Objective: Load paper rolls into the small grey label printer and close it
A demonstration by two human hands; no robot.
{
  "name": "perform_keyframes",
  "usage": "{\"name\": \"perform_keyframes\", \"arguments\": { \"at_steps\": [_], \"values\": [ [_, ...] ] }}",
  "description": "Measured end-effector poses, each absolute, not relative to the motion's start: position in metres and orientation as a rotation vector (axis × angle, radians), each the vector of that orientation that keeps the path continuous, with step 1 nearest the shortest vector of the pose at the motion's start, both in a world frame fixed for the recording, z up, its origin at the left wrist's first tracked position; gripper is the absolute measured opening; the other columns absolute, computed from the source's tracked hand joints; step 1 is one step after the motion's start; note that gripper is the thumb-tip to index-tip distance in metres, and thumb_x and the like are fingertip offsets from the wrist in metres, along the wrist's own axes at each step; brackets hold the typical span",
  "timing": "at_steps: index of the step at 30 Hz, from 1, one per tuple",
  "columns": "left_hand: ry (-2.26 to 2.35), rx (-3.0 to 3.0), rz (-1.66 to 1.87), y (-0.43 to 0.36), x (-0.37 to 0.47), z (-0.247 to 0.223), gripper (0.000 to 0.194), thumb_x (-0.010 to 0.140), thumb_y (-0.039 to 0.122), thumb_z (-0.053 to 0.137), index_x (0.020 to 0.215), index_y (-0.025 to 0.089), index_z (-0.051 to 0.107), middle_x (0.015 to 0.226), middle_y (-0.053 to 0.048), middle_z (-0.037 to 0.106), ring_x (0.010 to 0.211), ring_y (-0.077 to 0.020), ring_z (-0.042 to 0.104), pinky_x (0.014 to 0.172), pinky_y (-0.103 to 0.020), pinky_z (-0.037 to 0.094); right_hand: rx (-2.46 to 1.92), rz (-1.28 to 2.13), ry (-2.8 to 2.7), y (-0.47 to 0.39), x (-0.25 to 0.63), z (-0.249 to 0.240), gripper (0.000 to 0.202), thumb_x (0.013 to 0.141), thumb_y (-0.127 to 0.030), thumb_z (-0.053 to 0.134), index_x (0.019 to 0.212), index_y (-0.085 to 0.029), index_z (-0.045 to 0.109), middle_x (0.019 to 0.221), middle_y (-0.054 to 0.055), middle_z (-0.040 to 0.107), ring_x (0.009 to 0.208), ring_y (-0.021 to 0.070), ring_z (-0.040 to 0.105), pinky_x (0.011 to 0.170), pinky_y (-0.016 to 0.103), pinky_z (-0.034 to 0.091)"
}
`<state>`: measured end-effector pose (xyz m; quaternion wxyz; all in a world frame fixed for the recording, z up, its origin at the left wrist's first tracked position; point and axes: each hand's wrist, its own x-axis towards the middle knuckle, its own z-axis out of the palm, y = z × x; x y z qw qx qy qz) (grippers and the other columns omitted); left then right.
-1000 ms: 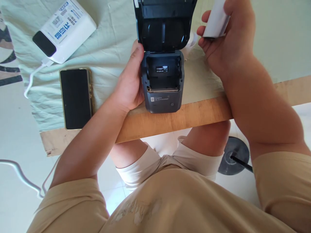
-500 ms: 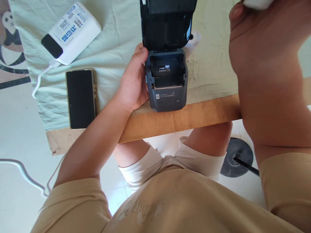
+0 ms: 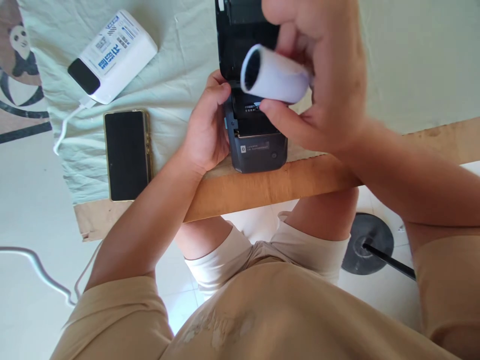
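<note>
A dark label printer (image 3: 258,154) stands near the table's front edge with its lid (image 3: 240,37) raised. My left hand (image 3: 208,125) grips the printer's left side, thumb near the lid hinge. Between the fingers and thumb of my right hand (image 3: 322,85) is a white paper roll (image 3: 283,77), held tilted over the printer's open compartment. The roll's dark hollow core faces left. Roll and hand cover the compartment's upper right part and some of the lid.
Left on the pale green cloth (image 3: 180,60) lie a white power bank (image 3: 116,55) with a cable plugged in and a dark-screened phone (image 3: 127,155). The wooden table edge (image 3: 262,192) runs in front of my lap. A round black base (image 3: 367,245) stands on the floor.
My right hand has come in from the upper right, bringing the white paper roll over the printer. The left hand and printer have stayed in place.
</note>
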<state>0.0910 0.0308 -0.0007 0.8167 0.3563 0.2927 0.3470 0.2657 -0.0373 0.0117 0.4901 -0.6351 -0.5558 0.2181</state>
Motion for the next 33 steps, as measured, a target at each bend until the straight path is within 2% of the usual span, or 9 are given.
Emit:
{"name": "perform_keyframes", "arguments": {
  "at_steps": [3,6,9,12,15,19,22,27,33],
  "values": [
    [0.675,0.743,0.776,0.029,0.093,0.001,0.011,0.099,0.020,0.055,0.098,0.029,0.061,0.101,0.000,0.076,0.153,-0.0305,0.063,0.121,-0.046,0.061,-1.473,0.279,-1.589,-0.023,0.264,0.001,0.035,0.074,-0.055,0.080,0.098,-0.034,0.065,0.104,0.003,0.066,0.108,0.0308,0.069,0.102,0.064,0.066],
    [0.715,0.712,0.809,0.029,0.093,0.001,0.017,0.092,0.015,0.052,0.101,0.026,0.060,0.087,0.000,0.068,0.136,-0.0274,0.074,0.107,-0.038,0.064,-1.436,0.229,-1.638,-0.022,0.261,-0.011,0.034,0.075,-0.056,0.081,0.083,-0.033,0.057,0.102,0.006,0.067,0.110,0.0356,0.067,0.099,0.066,0.066],
    [0.699,0.706,0.769,0.030,0.090,0.002,0.024,0.087,0.011,0.046,0.103,0.023,0.060,0.087,0.003,0.064,0.106,-0.0165,0.079,0.087,-0.023,0.057,-1.378,0.232,-1.670,-0.026,0.262,-0.016,0.030,0.080,-0.052,0.075,0.080,-0.031,0.054,0.102,0.005,0.068,0.112,0.0328,0.068,0.104,0.063,0.066],
    [0.686,0.693,0.755,0.031,0.088,0.003,0.028,0.084,0.005,0.047,0.103,0.022,0.059,0.087,0.004,0.067,0.090,-0.0111,0.074,0.083,-0.019,0.055,-1.206,0.236,-1.657,-0.025,0.264,-0.020,0.023,0.084,-0.046,0.069,0.086,-0.029,0.054,0.102,0.001,0.068,0.110,0.0260,0.071,0.102,0.054,0.065],
    [0.655,0.708,0.756,0.031,0.088,0.000,0.025,0.084,0.006,0.053,0.102,0.022,0.061,0.094,0.001,0.075,0.097,-0.0159,0.075,0.092,-0.025,0.060,-1.039,0.216,-1.641,-0.021,0.267,-0.027,0.015,0.091,-0.042,0.061,0.094,-0.028,0.056,0.103,-0.002,0.068,0.105,0.0193,0.073,0.096,0.043,0.061],
    [0.585,0.754,0.822,0.034,0.089,-0.013,0.023,0.080,0.013,0.062,0.100,0.023,0.068,0.093,0.002,0.077,0.102,-0.0217,0.077,0.087,-0.030,0.060,-0.933,0.113,-1.590,-0.017,0.267,-0.035,0.018,0.092,-0.039,0.067,0.108,-0.030,0.062,0.101,-0.004,0.070,0.088,0.0144,0.067,0.075,0.032,0.050],
    [0.524,0.785,0.806,0.038,0.086,-0.024,0.023,0.083,0.018,0.069,0.105,0.025,0.074,0.097,0.002,0.079,0.114,-0.0272,0.078,0.086,-0.034,0.061,-1.019,0.139,-1.555,-0.018,0.264,-0.037,0.022,0.090,-0.036,0.073,0.109,-0.031,0.064,0.103,-0.003,0.073,0.088,0.0169,0.068,0.073,0.034,0.050],
    [0.355,0.875,0.709,0.049,0.076,-0.040,0.029,0.092,0.027,0.074,0.121,0.032,0.077,0.111,0.001,0.082,0.120,-0.0308,0.077,0.077,-0.035,0.060,-1.092,0.123,-1.511,-0.020,0.261,-0.034,0.011,0.085,-0.031,0.074,0.092,-0.029,0.066,0.099,0.002,0.074,0.099,0.0249,0.073,0.084,0.043,0.060],
    [0.271,0.949,0.686,0.062,0.074,-0.053,0.055,0.087,0.026,0.079,0.141,0.034,0.072,0.123,0.003,0.081,0.121,-0.0313,0.078,0.083,-0.034,0.062,-1.134,0.088,-1.513,-0.018,0.269,-0.035,0.016,0.083,-0.036,0.075,0.094,-0.028,0.066,0.097,0.001,0.070,0.092,0.0214,0.068,0.075,0.038,0.054]
  ]
}}
